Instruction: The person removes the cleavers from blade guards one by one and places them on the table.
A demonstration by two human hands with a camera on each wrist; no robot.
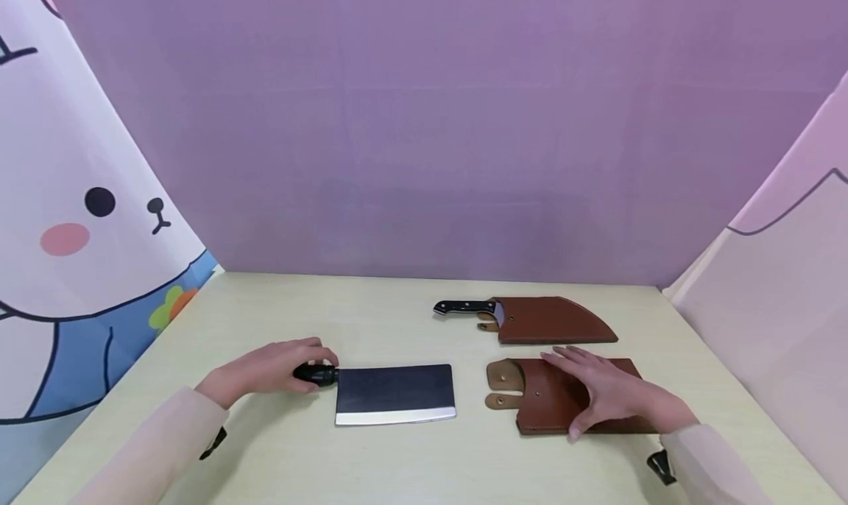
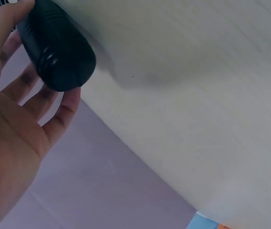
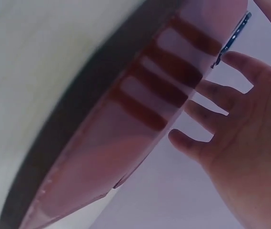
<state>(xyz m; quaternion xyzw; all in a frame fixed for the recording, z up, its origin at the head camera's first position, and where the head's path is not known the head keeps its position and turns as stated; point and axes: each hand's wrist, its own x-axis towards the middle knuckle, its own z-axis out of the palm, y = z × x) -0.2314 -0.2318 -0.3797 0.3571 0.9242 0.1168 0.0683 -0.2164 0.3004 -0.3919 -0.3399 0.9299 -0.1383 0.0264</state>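
Note:
A cleaver [image 1: 396,393] with a dark blade and bright lower edge lies left of the middle of the table. My left hand [image 1: 281,369] holds its black handle [image 2: 61,47], thumb on one side and fingers on the other; the rounded butt shows in the left wrist view. On the right, a brown leather knife sheath [image 1: 546,409] lies flat, its two snap straps pointing left. Over it spreads my right hand [image 1: 612,394], fingers extended toward the far edge and thumb by the near edge. In the right wrist view the fingertips are right at the sheath's edge.
Behind the sheath lies a second knife with a black riveted handle [image 1: 464,307], its blade inside another brown sheath [image 1: 553,321]. A purple backdrop [image 1: 424,137] closes off the pale table [image 1: 318,306] at the back. Printed cloth panels [image 1: 79,159] stand along both sides.

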